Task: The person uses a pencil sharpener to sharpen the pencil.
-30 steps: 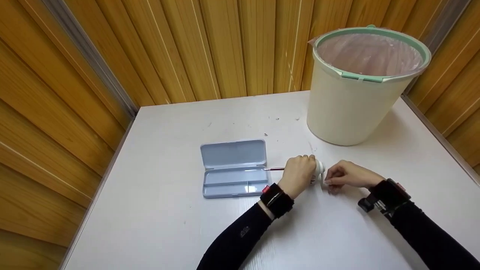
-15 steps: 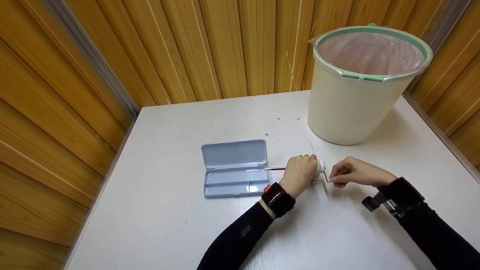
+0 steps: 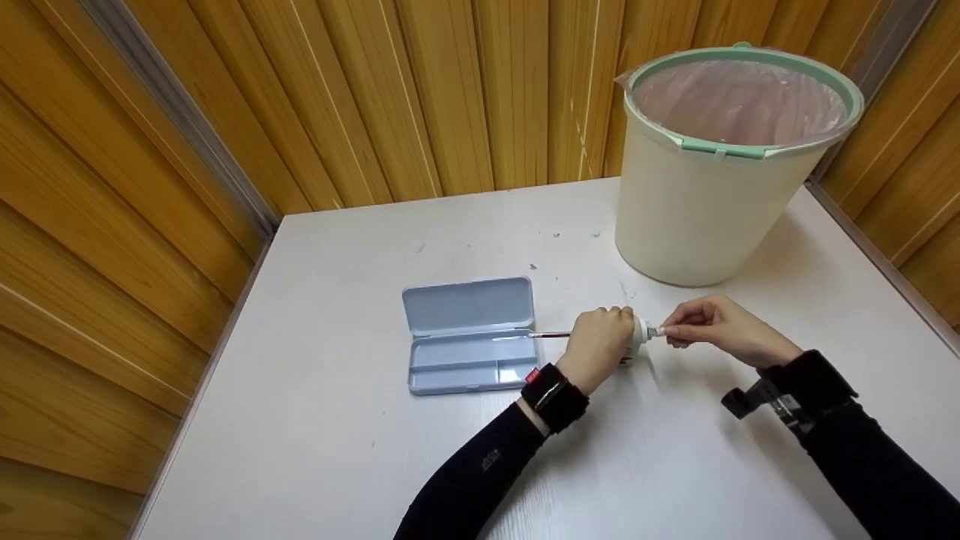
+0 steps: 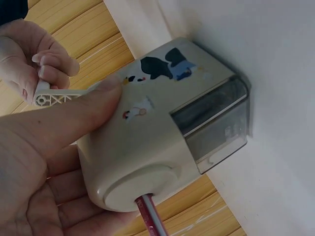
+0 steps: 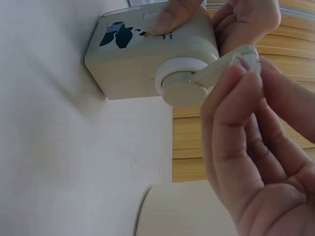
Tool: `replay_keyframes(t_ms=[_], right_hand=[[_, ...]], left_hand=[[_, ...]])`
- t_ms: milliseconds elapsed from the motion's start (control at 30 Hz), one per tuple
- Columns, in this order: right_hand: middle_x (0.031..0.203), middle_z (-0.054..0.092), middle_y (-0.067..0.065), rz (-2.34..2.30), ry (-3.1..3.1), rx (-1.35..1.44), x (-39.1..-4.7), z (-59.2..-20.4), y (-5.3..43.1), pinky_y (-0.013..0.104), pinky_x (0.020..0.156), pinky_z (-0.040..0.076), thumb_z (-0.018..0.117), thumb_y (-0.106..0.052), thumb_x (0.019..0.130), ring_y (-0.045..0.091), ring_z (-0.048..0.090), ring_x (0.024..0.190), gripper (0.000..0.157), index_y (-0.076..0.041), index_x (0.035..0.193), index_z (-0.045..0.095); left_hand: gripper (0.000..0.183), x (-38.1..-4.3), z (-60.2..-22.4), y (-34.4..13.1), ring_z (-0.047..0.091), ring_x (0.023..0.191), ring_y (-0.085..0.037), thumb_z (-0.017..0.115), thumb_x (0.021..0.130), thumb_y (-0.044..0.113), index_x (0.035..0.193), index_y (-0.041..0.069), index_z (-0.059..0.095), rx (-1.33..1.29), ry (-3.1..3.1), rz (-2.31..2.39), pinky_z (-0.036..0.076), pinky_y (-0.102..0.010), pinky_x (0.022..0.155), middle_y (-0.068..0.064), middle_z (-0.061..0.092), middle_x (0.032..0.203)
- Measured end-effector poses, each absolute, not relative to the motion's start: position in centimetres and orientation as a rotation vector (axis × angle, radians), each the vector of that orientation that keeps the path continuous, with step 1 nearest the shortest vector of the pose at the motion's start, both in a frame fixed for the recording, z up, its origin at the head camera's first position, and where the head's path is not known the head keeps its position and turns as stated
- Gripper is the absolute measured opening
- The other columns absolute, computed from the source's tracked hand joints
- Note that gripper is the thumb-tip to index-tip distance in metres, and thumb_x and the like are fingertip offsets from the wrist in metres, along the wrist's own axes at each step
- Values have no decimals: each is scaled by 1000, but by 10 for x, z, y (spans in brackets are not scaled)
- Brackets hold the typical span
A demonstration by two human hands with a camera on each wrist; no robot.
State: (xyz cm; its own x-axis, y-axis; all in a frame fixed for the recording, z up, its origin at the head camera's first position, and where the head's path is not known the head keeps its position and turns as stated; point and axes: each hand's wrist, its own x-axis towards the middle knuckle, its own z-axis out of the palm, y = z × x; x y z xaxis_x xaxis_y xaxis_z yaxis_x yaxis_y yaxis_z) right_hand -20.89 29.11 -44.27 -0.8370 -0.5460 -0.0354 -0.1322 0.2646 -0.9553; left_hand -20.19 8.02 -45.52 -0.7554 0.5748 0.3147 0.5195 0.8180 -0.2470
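Note:
My left hand point(image 3: 600, 341) grips a cream hand-crank pencil sharpener point(image 4: 138, 142) with bird pictures on its side, thumb across the casing. The sharpener stands on the table; in the head view the hand hides most of it. A dark red pencil point(image 4: 152, 216) sticks out of its round front hole. At the opposite end, my right hand point(image 3: 712, 330) pinches the knob of the crank point(image 5: 221, 69) between thumb and fingers. A see-through shavings drawer point(image 4: 216, 128) sits at the sharpener's base. How far the pencil goes inside is hidden.
Left of the sharpener lies a blue pencil case point(image 3: 469, 306) with its lid up, and the pencil's free end reaches its right edge. A cream bin point(image 3: 690, 210) with a pink liner stands at the back right. Small specks point(image 3: 533, 266) dot the table.
My right hand has carried the crank knob round, from low by the table up and outward. My left hand, the sharpener and the pencil have stayed in about the same place.

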Motion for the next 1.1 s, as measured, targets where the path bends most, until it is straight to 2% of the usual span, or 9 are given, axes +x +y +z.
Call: replay_keyframes(t_ms=[367, 567, 800, 1100], right_hand=[[88, 75, -8, -1698, 2396, -414, -230, -446, 280, 20, 75, 56, 66, -8, 92, 5, 70, 79, 32, 19, 108, 62], [87, 75, -8, -1734, 2368, -415, -241, -454, 280, 19, 74, 56, 66, -6, 92, 7, 71, 79, 29, 19, 107, 62], [87, 74, -7, -1821, 2278, -420, -247, -463, 280, 19, 74, 56, 63, -3, 93, 6, 70, 78, 32, 24, 109, 57], [87, 73, -7, -1827, 2282, -396, -248, -469, 280, 19, 75, 57, 64, -7, 94, 7, 69, 80, 27, 18, 105, 61]], left_hand=[[16, -205, -454, 78, 69, 72, -8, 64, 90, 14, 103, 18, 72, -878, -2652, 191, 55, -22, 59, 8, 73, 88], [18, -204, -455, 77, 68, 72, -8, 66, 88, 14, 104, 17, 72, -881, -2640, 181, 55, -22, 59, 8, 73, 89], [17, -205, -456, 78, 68, 72, -8, 66, 88, 15, 104, 18, 72, -876, -2635, 190, 55, -23, 58, 8, 73, 88], [16, -205, -456, 78, 69, 72, -7, 69, 87, 17, 103, 19, 72, -868, -2630, 207, 55, -22, 58, 9, 73, 87]])
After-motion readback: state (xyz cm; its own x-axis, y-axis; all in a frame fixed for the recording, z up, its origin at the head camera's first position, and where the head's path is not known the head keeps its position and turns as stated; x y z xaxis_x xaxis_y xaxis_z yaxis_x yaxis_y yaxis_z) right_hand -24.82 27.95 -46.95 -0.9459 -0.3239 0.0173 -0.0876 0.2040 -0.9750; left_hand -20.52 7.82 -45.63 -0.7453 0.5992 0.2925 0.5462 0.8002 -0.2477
